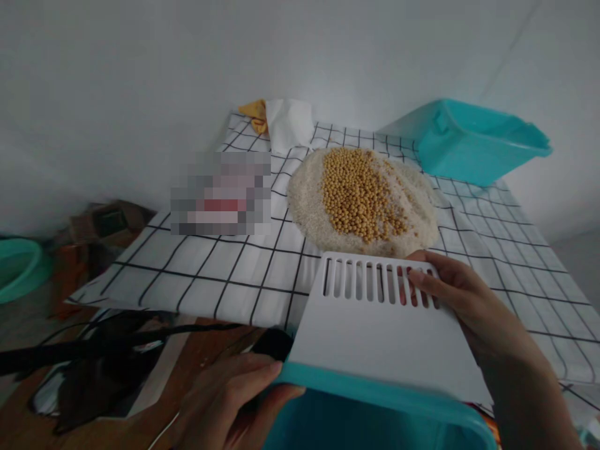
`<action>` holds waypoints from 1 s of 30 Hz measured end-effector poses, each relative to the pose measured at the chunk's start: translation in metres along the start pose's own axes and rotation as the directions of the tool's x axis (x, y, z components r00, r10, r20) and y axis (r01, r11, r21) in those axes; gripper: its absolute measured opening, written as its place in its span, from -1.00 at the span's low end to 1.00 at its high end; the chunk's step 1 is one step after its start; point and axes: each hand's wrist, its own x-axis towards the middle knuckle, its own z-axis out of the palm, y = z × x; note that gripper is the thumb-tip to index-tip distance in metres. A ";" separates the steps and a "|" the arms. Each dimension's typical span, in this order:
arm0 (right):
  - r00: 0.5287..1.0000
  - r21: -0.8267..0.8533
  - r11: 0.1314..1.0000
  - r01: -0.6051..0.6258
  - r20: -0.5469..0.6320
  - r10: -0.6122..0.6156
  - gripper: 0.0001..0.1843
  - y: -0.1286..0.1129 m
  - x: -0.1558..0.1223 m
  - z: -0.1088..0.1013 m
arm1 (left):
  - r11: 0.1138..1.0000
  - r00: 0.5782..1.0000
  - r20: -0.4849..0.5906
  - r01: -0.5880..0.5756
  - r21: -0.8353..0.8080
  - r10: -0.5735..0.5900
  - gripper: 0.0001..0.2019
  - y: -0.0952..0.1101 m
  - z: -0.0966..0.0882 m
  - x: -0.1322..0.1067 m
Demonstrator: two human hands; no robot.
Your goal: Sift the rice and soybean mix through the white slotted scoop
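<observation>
My right hand (450,284) is closed around the slotted far end of a flat white plastic panel (379,334), its thumb on top and fingertips showing through the slots. The panel's near edge lies at the rim of a teal plastic bin (375,390) at the bottom of the view. Pinching that rim at its left corner is my left hand (234,390). Just beyond the panel, a pile of pale rice-like grains (302,194) spreads on the table, with yellow soybeans (354,194) heaped over its middle.
A checked cloth (225,265) covers the table. Another teal bin (473,144) stands at the back right. White paper (288,122) and a yellow cloth (257,114) lie at the back. A pixelated patch hides something on the left. On the floor sits a green basin (19,269).
</observation>
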 end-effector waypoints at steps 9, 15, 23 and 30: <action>0.993 -0.080 0.996 0.048 -0.102 -0.056 -0.66 0.003 -0.027 -0.007 | 0.990 0.989 0.072 0.130 -0.056 -0.125 -0.82 0.017 0.001 0.005; 0.976 -0.124 0.987 0.101 -0.181 -0.123 -0.69 0.011 -0.033 -0.016 | 0.890 0.925 0.288 0.334 -0.310 -0.246 -0.91 0.019 0.006 0.022; 0.957 -0.187 0.972 0.145 -0.224 -0.186 -0.73 0.015 -0.037 -0.019 | 0.751 0.835 0.420 0.523 -0.403 -0.356 -0.90 0.025 0.007 0.016; 0.868 -0.171 0.957 0.235 -0.406 -0.286 -0.71 0.017 -0.043 -0.034 | 0.807 0.808 0.459 0.523 -0.274 -0.368 -0.75 0.032 0.014 -0.010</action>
